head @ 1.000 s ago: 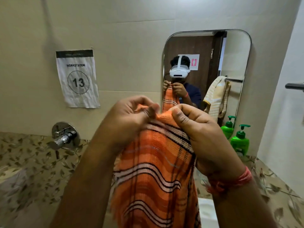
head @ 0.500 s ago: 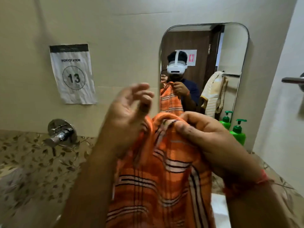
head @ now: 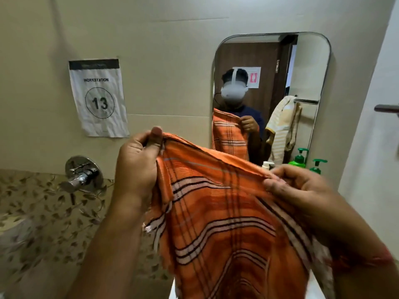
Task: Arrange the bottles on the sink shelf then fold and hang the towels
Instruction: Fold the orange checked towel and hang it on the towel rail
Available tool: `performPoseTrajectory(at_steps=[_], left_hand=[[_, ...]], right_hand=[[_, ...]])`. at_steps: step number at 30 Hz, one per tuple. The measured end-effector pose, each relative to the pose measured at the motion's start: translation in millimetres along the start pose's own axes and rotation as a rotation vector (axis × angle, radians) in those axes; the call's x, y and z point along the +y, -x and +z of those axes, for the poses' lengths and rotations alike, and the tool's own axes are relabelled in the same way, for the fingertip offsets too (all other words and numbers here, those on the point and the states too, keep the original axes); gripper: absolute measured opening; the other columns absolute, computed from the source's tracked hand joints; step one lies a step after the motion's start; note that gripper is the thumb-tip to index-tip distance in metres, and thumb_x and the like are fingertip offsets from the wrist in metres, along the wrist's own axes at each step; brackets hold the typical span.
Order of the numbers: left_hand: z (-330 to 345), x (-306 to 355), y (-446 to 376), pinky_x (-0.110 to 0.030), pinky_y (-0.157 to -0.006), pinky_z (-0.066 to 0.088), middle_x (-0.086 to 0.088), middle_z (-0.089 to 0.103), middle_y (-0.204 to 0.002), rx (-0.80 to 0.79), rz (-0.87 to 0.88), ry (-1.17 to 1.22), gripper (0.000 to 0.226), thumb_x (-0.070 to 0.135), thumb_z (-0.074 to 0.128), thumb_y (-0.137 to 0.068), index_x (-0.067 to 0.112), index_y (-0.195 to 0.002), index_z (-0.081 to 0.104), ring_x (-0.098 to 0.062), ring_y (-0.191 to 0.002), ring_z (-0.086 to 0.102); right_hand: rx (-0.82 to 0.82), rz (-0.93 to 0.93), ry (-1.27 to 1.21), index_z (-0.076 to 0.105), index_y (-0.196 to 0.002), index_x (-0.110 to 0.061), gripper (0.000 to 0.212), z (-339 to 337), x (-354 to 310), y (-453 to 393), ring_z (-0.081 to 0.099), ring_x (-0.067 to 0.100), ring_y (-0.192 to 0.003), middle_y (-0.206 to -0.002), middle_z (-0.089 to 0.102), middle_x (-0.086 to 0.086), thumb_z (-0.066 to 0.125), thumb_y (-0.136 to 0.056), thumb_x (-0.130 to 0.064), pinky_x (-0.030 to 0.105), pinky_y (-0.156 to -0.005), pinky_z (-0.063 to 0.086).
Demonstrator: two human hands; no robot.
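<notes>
1. Hands have spread apart: left hand (head: 138, 167) and right hand (head: 302, 190) now stretch the orange striped towel (head: 224, 223) wide.
2. Both pinch its top edge, chest-high before the mirror (head: 311, 67).
3. Thin, limp cloth; corners look the best hold.

I watched the left hand (head: 138, 167) and right hand (head: 302, 190) draw apart from their pinch together at the centre, spreading the orange striped towel's (head: 226, 223) top edge wide between them, the left hand ending higher.
</notes>
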State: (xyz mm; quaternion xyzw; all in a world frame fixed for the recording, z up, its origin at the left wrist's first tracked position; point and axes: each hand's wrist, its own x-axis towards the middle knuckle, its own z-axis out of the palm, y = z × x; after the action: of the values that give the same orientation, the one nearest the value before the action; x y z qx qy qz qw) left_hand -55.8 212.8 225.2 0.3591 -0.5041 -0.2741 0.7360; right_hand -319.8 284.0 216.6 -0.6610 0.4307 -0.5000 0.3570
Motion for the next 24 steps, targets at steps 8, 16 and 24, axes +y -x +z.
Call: performPoseTrajectory(at_steps=[8, 16, 24], left_hand=[[28, 8, 35, -0.022, -0.098, 0.05, 0.01, 0.067, -0.125, -0.918, 0.105, -0.204, 0.065, 0.068, 0.054, -0.083, 0.029, -0.135, 0.055, -0.004, -0.12, 0.061], [28, 6, 40, -0.039, -0.063, 0.06, -0.013, 0.071, -0.09, -0.875, -0.042, -0.119, 0.04, 0.042, 0.071, -0.087, 0.01, -0.109, 0.06, -0.031, -0.073, 0.072], [33, 18, 54, -0.026, -0.052, 0.046, 0.006, 0.056, -0.061, -0.365, 0.047, 0.0, 0.023, 0.037, 0.063, -0.088, 0.024, -0.07, 0.058, -0.007, -0.054, 0.054]], right_hand=[[-0.061, -0.256, 0.23, 0.071, -0.096, -0.02, 0.022, 37, -22, -20, 0.07, 0.012, -0.085, -0.09, 0.074, -0.003, 0.056, -0.097, -0.035, 0.038, -0.076, 0.055], [-0.164, -0.138, 0.302, 0.07, -0.094, -0.023, 0.021, 36, -20, -17, 0.071, 0.018, -0.082, -0.087, 0.073, 0.001, 0.05, -0.101, -0.023, 0.046, -0.076, 0.059], [0.001, -0.213, 0.75, 0.056, -0.082, -0.023, 0.02, 41, 3, -5, 0.049, 0.007, -0.068, -0.072, 0.053, -0.013, 0.054, -0.089, -0.004, 0.012, -0.062, 0.04]])
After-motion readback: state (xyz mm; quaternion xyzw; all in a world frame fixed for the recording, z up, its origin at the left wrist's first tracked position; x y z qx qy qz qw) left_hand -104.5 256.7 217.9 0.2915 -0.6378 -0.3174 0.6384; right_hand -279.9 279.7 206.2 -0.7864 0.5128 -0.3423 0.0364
